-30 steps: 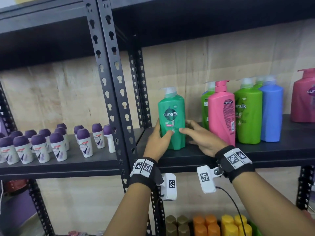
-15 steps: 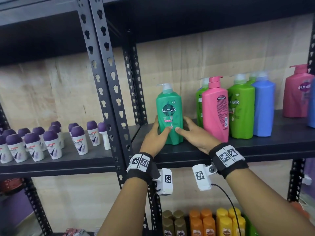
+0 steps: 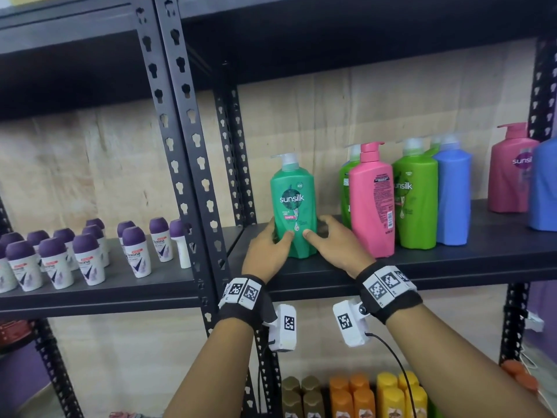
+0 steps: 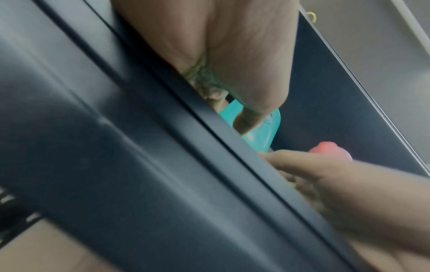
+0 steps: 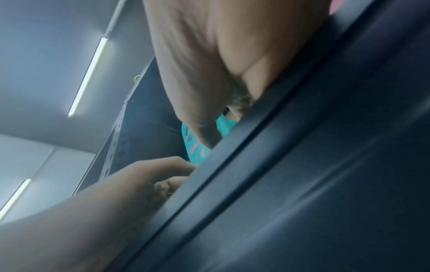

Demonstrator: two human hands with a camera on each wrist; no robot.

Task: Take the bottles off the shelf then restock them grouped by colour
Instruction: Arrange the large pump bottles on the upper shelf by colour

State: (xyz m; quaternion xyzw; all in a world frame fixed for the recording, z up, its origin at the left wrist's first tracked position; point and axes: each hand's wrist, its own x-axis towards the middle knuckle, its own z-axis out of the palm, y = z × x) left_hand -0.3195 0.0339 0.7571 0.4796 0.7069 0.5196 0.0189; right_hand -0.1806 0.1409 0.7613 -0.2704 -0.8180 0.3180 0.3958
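A teal-green Sunsilk pump bottle (image 3: 294, 203) stands upright near the left end of the black shelf (image 3: 452, 260). My left hand (image 3: 268, 248) grips its lower left side and my right hand (image 3: 328, 242) grips its lower right side, both thumbs on the front. To its right stand a light green bottle (image 3: 345, 188), a pink bottle (image 3: 373, 200), another light green bottle (image 3: 417, 200) and a blue bottle (image 3: 453, 194). Further right are a pink Sunsilk bottle (image 3: 511, 173) and a blue one (image 3: 544, 185). In the wrist views the teal bottle (image 4: 260, 134) (image 5: 197, 149) shows past the shelf edge.
A perforated black upright (image 3: 184, 146) stands just left of my left hand. The left bay's shelf holds several small purple-capped roll-on bottles (image 3: 90, 260). Below, brown, orange and yellow bottles (image 3: 355, 396) fill a lower level. Another shelf board (image 3: 331, 31) hangs overhead.
Both hands have closed in on the teal bottle's base, the right thumb now on its front. The bottle stays standing in about the same spot on the shelf.
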